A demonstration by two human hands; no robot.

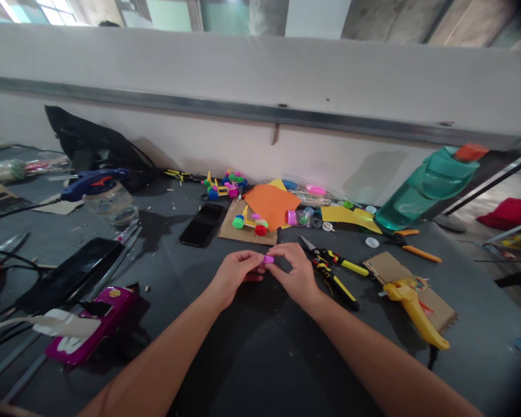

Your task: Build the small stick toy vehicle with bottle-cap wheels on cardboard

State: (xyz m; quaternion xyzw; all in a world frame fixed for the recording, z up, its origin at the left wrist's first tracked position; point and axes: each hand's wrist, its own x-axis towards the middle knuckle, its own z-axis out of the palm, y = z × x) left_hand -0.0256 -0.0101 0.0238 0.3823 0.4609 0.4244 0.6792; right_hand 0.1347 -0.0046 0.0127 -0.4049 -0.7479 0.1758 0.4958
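Over the middle of the dark table, a small purple piece (268, 259) is pinched between the fingertips of both hands; its exact kind is too small to tell. My left hand (238, 272) grips it from the left, fingers closed. From the other side, my right hand (296, 269) holds it between thumb and forefinger. Just beyond them, a small toy car (249, 223) with green and red wheels stands on a cardboard piece (229, 230). Pliers (336, 284) with yellow and black handles lie right of my right hand.
A black phone (203, 225) lies left of the cardboard. At right are a yellow glue gun (417, 310), orange-handled pliers (421, 253) and a leaning teal bottle (425, 188). A purple power strip (98, 324), another black phone (76, 272) and a blue glue gun (89, 184) occupy the left.
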